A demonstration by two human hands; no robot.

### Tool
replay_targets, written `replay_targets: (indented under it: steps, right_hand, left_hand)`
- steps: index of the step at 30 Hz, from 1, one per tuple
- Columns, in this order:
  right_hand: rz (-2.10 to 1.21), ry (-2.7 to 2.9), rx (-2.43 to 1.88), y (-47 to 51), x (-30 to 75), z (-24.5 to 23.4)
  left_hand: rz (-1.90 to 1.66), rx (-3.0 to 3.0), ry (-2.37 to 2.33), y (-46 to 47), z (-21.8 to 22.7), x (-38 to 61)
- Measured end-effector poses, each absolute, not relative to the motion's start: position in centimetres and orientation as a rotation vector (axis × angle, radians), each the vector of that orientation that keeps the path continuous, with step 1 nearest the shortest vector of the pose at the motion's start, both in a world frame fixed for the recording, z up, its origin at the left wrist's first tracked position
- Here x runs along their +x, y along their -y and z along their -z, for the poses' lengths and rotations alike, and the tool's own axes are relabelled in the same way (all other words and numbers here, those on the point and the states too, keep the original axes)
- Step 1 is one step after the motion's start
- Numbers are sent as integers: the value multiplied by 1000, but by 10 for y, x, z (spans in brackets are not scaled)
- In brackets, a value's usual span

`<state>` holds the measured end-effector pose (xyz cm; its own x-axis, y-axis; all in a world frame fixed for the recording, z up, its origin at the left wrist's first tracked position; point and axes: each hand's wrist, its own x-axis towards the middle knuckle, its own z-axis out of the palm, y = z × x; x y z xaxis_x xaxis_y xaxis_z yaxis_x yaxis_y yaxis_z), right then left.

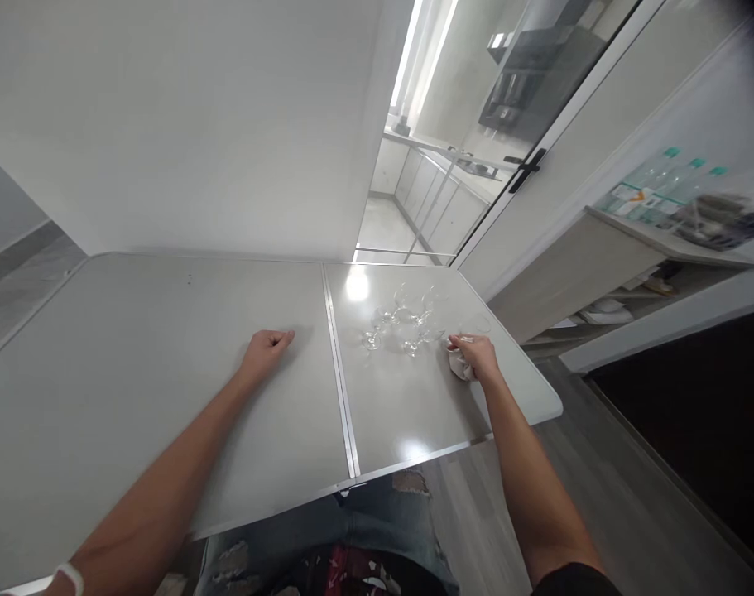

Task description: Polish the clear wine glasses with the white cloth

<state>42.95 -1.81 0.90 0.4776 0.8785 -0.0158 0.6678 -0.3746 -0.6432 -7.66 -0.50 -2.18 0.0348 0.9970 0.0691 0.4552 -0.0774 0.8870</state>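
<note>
My left hand (266, 348) rests on the grey folding table (134, 372) with its fingers curled in and nothing in it. My right hand (476, 356) lies on the table's right half, closed on a small white cloth (458, 365). Just left of that hand stands a cluster of several clear stemmed glasses (405, 323), some upright and some tipped. Another clear glass (479, 327) sits just beyond my right hand.
A metal seam (339, 381) splits the table down the middle. A white wall stands behind it. A glass door (525, 165) with a black handle opens onto a kitchen. At the right a shelf unit (631, 257) holds water bottles (662, 178).
</note>
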Motion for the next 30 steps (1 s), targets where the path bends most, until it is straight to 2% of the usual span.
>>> replay_targets:
  steps: [16,25,30]
  right_hand:
    - [-751,1361,-2155,11,440,-13]
    - [-759,1558,-2230,-2,451,-15]
    - [-823,1727,-2307,-6,447,-31]
  left_hand:
    - [-953,1625,-1523,6,21,-77]
    - [-952,1621,-1521,6,19,-75]
    - [-948,1630,-1514,6,19,-75]
